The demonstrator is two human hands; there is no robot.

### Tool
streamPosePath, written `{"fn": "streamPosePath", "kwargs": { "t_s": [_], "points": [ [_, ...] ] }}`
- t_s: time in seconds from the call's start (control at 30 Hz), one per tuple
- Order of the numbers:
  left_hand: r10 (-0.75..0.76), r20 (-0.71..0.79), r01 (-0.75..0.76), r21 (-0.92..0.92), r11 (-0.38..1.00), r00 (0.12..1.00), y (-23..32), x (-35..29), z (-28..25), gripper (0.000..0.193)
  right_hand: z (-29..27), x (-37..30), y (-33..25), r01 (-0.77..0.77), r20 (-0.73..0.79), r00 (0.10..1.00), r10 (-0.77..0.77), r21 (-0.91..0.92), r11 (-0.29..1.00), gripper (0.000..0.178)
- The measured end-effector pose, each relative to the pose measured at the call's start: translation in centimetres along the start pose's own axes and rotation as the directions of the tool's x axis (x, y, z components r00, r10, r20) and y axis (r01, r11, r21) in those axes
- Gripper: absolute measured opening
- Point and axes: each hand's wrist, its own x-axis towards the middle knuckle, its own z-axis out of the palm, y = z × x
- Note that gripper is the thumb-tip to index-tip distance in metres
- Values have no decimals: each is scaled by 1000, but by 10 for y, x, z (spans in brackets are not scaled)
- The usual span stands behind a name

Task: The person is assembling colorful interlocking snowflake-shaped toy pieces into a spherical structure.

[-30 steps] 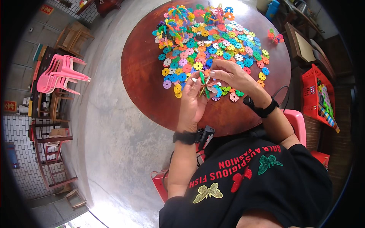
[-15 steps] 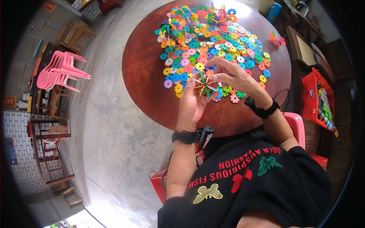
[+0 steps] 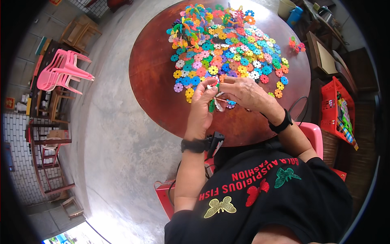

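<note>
Over the near part of a round brown table (image 3: 152, 87), both hands hold a small cluster of interlocking plastic discs (image 3: 218, 105) in green, white and orange. My left hand (image 3: 200, 105) has its thumb and fingers closed on the cluster's left side. From the right, my right hand (image 3: 248, 93) is bent over the cluster's top, fingers closed against a green disc; their tips are partly hidden. Many loose flower-shaped discs (image 3: 213, 70) in mixed colours lie flat just beyond the hands.
Built-up clumps of discs (image 3: 189, 30) stand at the table's far side, and a small pink-orange one (image 3: 296, 45) at the far right. A red crate (image 3: 331, 107) with toys sits right of the table. Stacked pink chairs (image 3: 61, 71) are at left.
My right hand has come down and left onto the cluster, its raised fingers now closed against it. The cluster has turned and is more covered by the hands. The view has shifted slightly.
</note>
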Motion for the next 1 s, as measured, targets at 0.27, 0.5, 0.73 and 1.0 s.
{"fn": "streamPosePath", "kwargs": {
  "t_s": [0.27, 0.5, 0.73, 1.0],
  "points": [
    [-58, 90, 65, -77, 995, 994, 9, -3, -5, 20, -3, -2, -6, 17, 29, 999, -19, 73, 997, 14],
    [-51, 130, 56, -33, 998, 990, 11, -3, -6, 22, -32, -10, -12, 243, -3, 969, -248, -196, 950, 15],
    [137, 162, -70, -365, 928, 977, 24, -5, -25, 30, -117, -51, -2, -72, -403, 855, 326, 530, 845, 20],
    [60, 56, -38, -335, 942, 997, 20, -5, -10, 33, -49, -24, 33, -439, -11, 861, 509, 489, 754, 35]
  ]
}}
